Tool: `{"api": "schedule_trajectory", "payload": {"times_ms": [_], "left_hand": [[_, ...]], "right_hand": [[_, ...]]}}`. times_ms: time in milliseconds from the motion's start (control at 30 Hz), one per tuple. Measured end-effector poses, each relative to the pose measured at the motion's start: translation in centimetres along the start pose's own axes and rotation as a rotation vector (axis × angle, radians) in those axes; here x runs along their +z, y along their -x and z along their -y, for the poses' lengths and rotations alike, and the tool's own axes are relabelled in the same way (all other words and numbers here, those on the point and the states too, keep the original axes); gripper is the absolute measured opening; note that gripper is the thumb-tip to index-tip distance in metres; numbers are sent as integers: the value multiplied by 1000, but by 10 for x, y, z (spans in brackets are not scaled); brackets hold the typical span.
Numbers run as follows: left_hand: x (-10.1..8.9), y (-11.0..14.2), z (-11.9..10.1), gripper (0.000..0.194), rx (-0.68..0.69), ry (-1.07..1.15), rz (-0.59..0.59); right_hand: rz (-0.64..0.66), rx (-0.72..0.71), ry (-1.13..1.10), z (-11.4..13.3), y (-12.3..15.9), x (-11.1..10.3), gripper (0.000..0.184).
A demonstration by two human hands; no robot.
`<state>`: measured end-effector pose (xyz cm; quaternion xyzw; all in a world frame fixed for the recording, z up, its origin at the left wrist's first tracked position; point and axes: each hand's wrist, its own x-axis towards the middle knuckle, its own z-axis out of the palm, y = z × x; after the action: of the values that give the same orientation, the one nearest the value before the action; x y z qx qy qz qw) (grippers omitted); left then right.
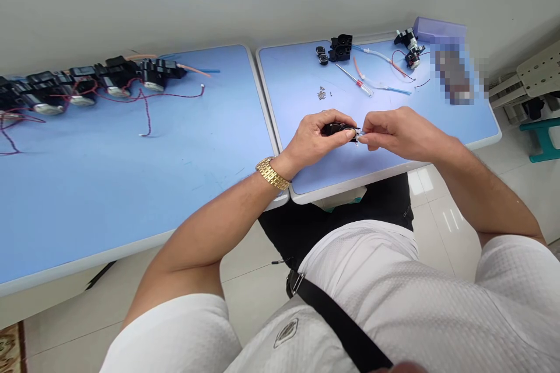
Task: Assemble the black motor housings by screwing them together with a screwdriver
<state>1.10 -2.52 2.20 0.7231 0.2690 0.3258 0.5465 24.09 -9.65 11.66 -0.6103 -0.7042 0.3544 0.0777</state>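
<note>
My left hand [317, 136] is closed around a small black plastic part [336, 128] held just above the right blue table [297, 87]. My right hand [394, 131] pinches something small at that part's right end; the piece is too small to name. A gold watch [272, 173] sits on my left wrist. Both hands meet near the table's front edge.
Small screws [322, 93], a screwdriver [354, 80], a black housing [340, 48], tubes and a wired motor unit [410, 47] lie at the back of the right table. A row of black motor assemblies with red wires [87, 84] lines the left table [131, 174].
</note>
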Motion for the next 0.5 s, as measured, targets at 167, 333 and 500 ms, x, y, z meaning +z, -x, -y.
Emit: {"api": "schedule_trajectory", "payload": {"times_ms": [167,333,500], "left_hand": [[-2,0,0,31,1,46,6],[-3,0,0,35,1,110,20],[-2,0,-1,35,3,123,38]], "right_hand": [[-36,4,-239,-2,2,12,19],[8,-33,-511,-9,-1,20,29],[40,-71,-633,-14,-3,21,48]]}}
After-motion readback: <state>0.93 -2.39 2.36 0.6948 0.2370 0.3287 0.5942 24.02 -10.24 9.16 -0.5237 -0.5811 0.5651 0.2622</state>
